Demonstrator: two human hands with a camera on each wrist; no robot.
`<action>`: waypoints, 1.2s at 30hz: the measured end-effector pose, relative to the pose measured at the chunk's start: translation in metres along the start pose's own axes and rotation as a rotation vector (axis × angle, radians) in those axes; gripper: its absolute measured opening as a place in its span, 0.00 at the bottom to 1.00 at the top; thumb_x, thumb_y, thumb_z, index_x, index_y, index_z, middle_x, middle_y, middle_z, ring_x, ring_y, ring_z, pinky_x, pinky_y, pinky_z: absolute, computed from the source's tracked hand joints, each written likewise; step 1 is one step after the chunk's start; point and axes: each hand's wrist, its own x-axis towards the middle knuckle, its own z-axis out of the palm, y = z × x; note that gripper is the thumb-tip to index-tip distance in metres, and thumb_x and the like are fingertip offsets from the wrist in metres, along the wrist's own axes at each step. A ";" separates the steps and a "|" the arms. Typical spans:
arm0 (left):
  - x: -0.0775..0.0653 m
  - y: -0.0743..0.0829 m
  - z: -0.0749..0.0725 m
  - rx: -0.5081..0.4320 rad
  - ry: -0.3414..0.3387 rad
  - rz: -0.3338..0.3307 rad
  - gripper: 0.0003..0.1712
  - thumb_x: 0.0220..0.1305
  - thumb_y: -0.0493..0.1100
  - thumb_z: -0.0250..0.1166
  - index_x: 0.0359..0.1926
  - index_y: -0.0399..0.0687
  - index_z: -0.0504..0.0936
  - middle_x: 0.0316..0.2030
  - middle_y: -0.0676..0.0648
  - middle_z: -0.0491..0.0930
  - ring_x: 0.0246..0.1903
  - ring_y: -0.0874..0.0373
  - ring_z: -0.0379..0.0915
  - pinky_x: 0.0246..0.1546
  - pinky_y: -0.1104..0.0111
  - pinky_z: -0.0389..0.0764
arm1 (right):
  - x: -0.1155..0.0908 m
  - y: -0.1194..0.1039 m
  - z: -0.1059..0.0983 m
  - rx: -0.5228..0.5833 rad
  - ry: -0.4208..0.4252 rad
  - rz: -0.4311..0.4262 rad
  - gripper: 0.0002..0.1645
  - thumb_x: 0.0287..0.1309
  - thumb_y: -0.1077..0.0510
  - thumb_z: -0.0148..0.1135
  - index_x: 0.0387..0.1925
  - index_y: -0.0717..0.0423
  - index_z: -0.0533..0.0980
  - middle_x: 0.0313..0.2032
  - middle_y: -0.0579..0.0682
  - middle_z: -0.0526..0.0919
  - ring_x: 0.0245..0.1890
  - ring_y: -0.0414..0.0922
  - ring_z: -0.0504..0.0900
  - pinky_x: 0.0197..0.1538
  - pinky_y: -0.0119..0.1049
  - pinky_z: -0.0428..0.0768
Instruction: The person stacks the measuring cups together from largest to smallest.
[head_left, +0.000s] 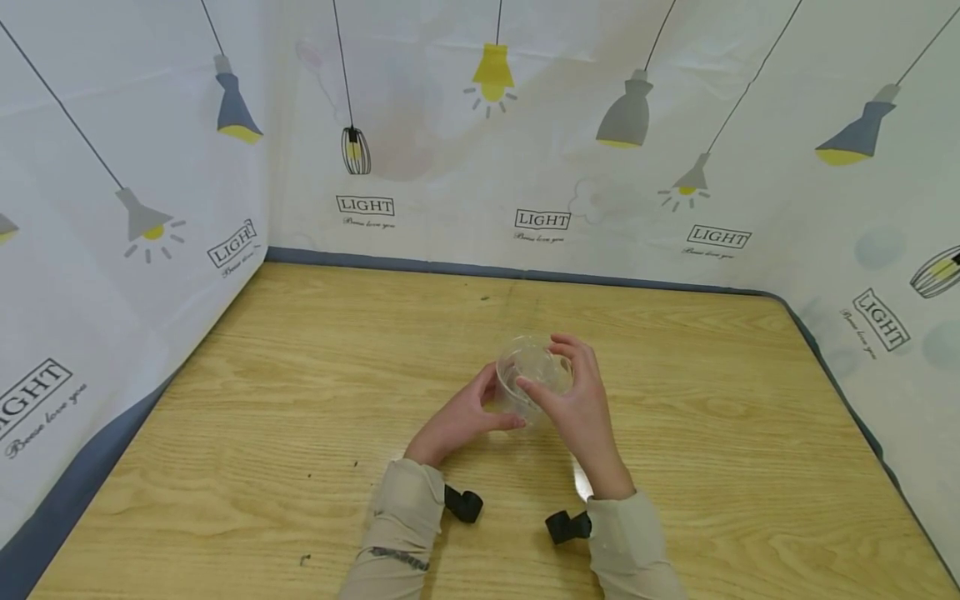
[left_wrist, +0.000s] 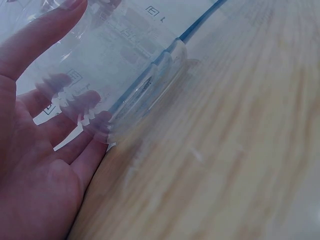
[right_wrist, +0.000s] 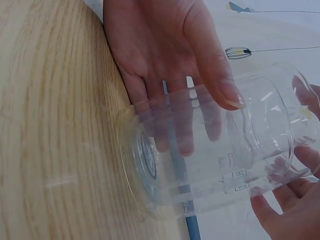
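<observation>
A clear cylindrical cup point(head_left: 534, 360) is held between both hands near the middle of the wooden table. My left hand point(head_left: 468, 418) grips its lower body, thumb at the front and fingers seen through the clear wall in the left wrist view. Higher up, my right hand point(head_left: 573, 398) holds the rim, with its thumb over the near edge and its fingers on the far side. In the right wrist view, several clear edges overlap at the cup's upper end point(right_wrist: 267, 120); whether a second clear piece sits there I cannot tell. The base is close to the tabletop; contact is unclear.
The wooden table point(head_left: 300, 367) bears a few small dark marks. White sheets printed with lamps and the word LIGHT point(head_left: 543, 219) enclose it at the back and sides. Black camera mounts point(head_left: 463, 504) stick out from the beige sleeves point(head_left: 633, 537).
</observation>
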 end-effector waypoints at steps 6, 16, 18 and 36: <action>0.000 0.000 0.000 -0.003 -0.002 0.002 0.47 0.47 0.50 0.70 0.62 0.79 0.50 0.60 0.64 0.58 0.60 0.64 0.54 0.58 0.61 0.58 | 0.000 0.005 0.000 -0.023 0.002 -0.009 0.38 0.42 0.39 0.66 0.50 0.57 0.68 0.57 0.41 0.62 0.59 0.41 0.59 0.59 0.48 0.60; -0.001 0.000 -0.001 0.004 -0.001 -0.024 0.47 0.47 0.52 0.70 0.62 0.80 0.50 0.60 0.66 0.58 0.60 0.67 0.53 0.58 0.62 0.57 | -0.001 -0.001 -0.002 -0.097 -0.035 0.039 0.40 0.42 0.35 0.64 0.51 0.57 0.67 0.59 0.43 0.59 0.58 0.45 0.60 0.55 0.51 0.63; -0.001 0.000 -0.001 0.002 -0.003 -0.021 0.47 0.47 0.52 0.69 0.62 0.80 0.50 0.60 0.66 0.57 0.60 0.67 0.53 0.58 0.62 0.57 | -0.001 -0.001 -0.002 -0.115 -0.041 0.049 0.40 0.42 0.35 0.64 0.51 0.57 0.67 0.59 0.43 0.59 0.58 0.45 0.60 0.54 0.51 0.64; -0.001 0.001 0.001 0.009 0.007 0.001 0.46 0.47 0.50 0.70 0.62 0.78 0.51 0.60 0.65 0.58 0.60 0.64 0.54 0.58 0.61 0.58 | -0.002 -0.012 -0.006 -0.217 -0.098 0.179 0.41 0.42 0.31 0.60 0.50 0.55 0.67 0.62 0.48 0.56 0.61 0.50 0.57 0.55 0.52 0.64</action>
